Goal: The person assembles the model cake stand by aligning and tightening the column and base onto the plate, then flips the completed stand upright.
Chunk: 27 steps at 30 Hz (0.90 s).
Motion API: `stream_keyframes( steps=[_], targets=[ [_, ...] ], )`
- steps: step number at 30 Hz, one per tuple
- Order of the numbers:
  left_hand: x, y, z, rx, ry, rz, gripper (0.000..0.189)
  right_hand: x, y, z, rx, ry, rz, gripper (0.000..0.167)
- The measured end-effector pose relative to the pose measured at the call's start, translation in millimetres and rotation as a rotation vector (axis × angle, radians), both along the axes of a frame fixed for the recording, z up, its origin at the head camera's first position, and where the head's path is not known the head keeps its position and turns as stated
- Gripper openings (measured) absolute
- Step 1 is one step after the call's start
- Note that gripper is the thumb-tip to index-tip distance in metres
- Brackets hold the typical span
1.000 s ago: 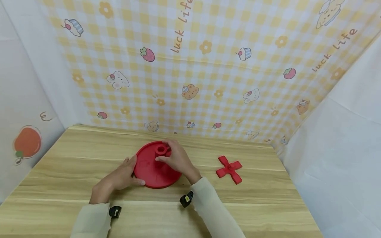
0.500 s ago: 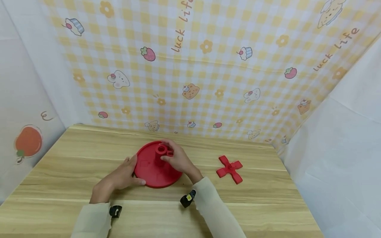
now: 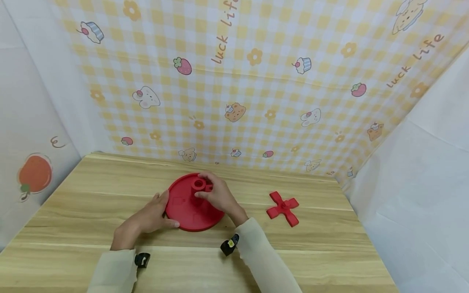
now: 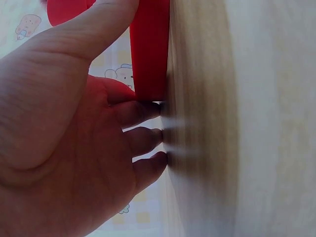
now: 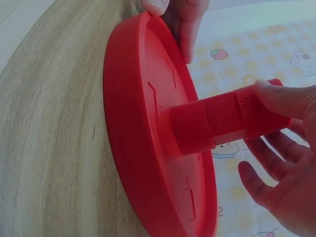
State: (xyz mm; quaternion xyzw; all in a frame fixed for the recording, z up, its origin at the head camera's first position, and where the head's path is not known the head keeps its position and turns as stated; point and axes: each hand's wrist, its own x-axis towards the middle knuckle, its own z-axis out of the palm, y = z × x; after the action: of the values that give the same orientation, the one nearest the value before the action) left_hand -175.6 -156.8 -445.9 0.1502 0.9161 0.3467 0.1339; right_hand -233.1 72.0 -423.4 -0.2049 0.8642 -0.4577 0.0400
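Observation:
A red round base (image 3: 183,215) with a raised rim lies on the wooden table. My left hand (image 3: 151,215) holds its left edge, thumb on the near rim and fingers around the far side. From the base rises an upright red post (image 3: 196,197), topped by a hollow red sleeve (image 5: 264,108) marked 35. A small red tab (image 3: 209,188) juts out on the right of the sleeve. My right hand (image 3: 221,197) pinches the sleeve; in the right wrist view the thumb presses on it while other fingers spread below. Their contact behind the sleeve is partly hidden.
A red four-armed cross piece (image 3: 283,208) with a central peg lies on the wooden table (image 3: 322,244), right of the base. A checked cloth (image 3: 271,81) hangs behind the table, with white cloth (image 3: 425,179) at the right side.
My right thumb has drawn back slightly from the sleeve's front and then come forward again. More of the tab shows than a second ago. My left hand stays on the rim.

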Motion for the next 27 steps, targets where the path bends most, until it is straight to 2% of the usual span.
stream_keyframes(
  steps=[5,9,13,18,21,27],
  targets=[
    [-0.5,-0.8,0.1,0.001,-0.003,0.001,0.117,0.2,-1.8,1.0,0.021,0.028,-0.014,0.055],
    [-0.1,-0.3,0.4,0.002,-0.015,0.003,0.117,-0.5,0.0,-0.6,0.031,0.030,0.016,0.062],
    [-0.1,-0.6,1.5,-0.008,-0.020,0.004,0.118,-1.5,4.4,-1.9,-0.012,-0.022,0.087,0.068],
    [-0.4,-0.9,1.7,-0.014,-0.018,0.006,0.118,-2.4,7.3,-2.2,-0.100,-0.066,0.148,0.066],
    [-0.3,-0.7,1.4,-0.012,-0.018,0.005,0.118,-2.5,7.0,-2.9,-0.127,-0.064,0.136,0.064],
    [0.4,0.1,0.6,-0.004,-0.020,0.004,0.117,-3.7,4.9,-4.7,-0.096,-0.032,0.063,0.063]
  ],
)
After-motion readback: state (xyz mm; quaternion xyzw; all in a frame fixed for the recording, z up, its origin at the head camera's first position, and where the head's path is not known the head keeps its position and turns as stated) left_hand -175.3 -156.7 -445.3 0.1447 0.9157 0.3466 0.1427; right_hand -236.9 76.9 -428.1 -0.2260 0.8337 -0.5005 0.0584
